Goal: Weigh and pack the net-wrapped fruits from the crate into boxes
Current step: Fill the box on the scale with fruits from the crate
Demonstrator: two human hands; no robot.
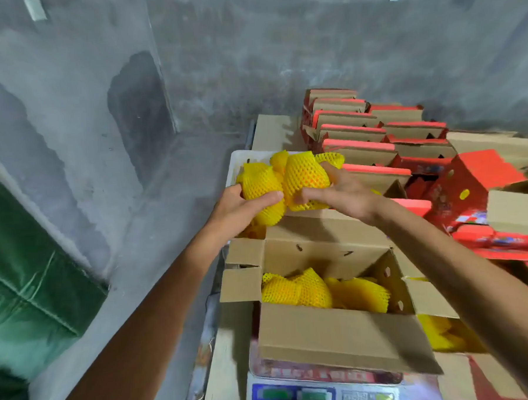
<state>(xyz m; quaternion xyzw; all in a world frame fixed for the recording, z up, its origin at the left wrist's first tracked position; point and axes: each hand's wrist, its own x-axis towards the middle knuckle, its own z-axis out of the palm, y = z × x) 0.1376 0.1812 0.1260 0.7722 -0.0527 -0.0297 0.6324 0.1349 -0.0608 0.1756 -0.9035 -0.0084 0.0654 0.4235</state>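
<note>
The scale [321,392] is cut off below. My left hand [244,207] grips one netted fruit [257,181], my right hand [345,192] another [306,179], above the far crate [233,164]; the near open box [340,342] holds more.

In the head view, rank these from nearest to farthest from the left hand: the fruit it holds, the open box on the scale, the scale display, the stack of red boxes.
From the left hand:
1. Net-wrapped fruit, gripped in it.
2. Open cardboard box, just below and right.
3. Stack of red boxes, up and right.
4. Scale display, bottom edge.
</note>
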